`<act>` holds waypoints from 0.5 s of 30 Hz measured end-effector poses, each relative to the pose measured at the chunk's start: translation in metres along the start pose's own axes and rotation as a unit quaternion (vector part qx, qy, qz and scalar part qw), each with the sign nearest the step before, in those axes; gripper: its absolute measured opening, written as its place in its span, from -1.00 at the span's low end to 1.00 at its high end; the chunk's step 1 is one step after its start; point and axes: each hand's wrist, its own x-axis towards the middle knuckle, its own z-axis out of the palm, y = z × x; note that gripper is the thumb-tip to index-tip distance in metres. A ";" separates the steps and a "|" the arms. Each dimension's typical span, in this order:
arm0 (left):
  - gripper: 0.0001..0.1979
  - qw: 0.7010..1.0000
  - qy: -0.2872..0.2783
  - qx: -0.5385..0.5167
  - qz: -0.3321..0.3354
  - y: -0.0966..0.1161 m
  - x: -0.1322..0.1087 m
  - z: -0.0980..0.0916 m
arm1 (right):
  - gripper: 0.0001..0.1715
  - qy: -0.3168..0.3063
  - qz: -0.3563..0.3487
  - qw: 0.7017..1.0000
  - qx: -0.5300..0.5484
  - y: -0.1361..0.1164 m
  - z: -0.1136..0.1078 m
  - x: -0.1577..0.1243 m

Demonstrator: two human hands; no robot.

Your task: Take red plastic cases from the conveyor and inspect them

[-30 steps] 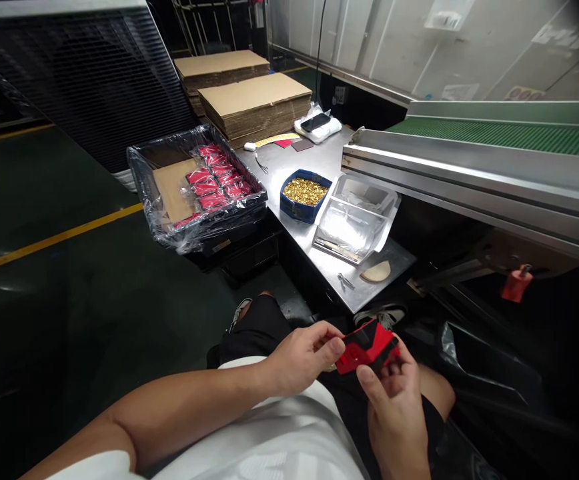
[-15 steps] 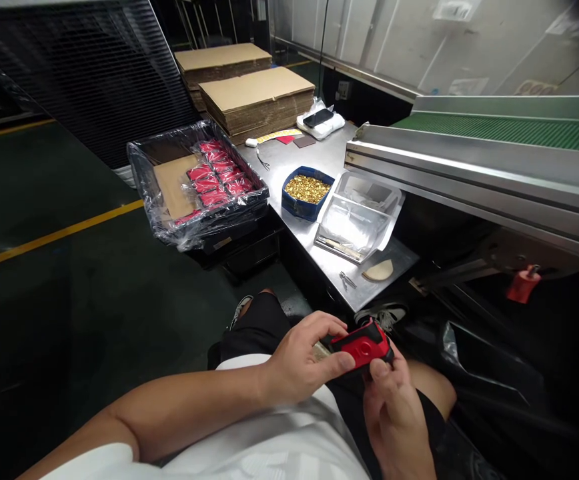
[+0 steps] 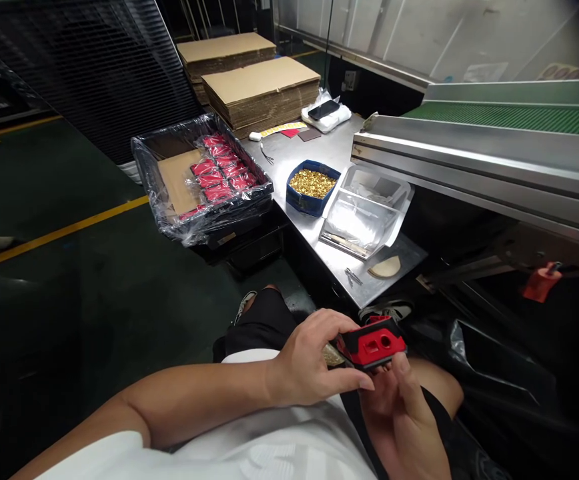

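Red-and-black small plastic case (image 3: 373, 342) | my left hand (image 3: 314, 363) and right hand (image 3: 404, 413) both grip it | steel worktop (image 3: 314, 150) ahead

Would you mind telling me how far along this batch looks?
Done: rows of red pieces fill part of the plastic-lined tray. In hand: left hand and right hand hold one red-and-black part. Left: the blue tub of brass pieces remains full.

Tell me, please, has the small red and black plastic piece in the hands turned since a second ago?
Yes. The red and black plastic piece has turned from tilted flat to box-like, its holed red face up, judged against the person's black shorts.
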 end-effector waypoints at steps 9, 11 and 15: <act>-0.57 0.995 0.043 -0.053 -0.067 0.019 0.001 -0.004 | 0.32 0.095 -0.175 0.947 -0.253 -0.009 0.005 -0.006; -0.62 0.994 0.056 -0.063 -0.066 0.024 0.002 -0.004 | 0.36 0.094 -0.207 0.931 -0.285 -0.010 0.007 -0.009; -0.69 0.993 0.060 -0.060 -0.081 0.034 0.005 -0.003 | 0.30 0.074 -0.238 0.925 -0.288 -0.004 0.006 -0.010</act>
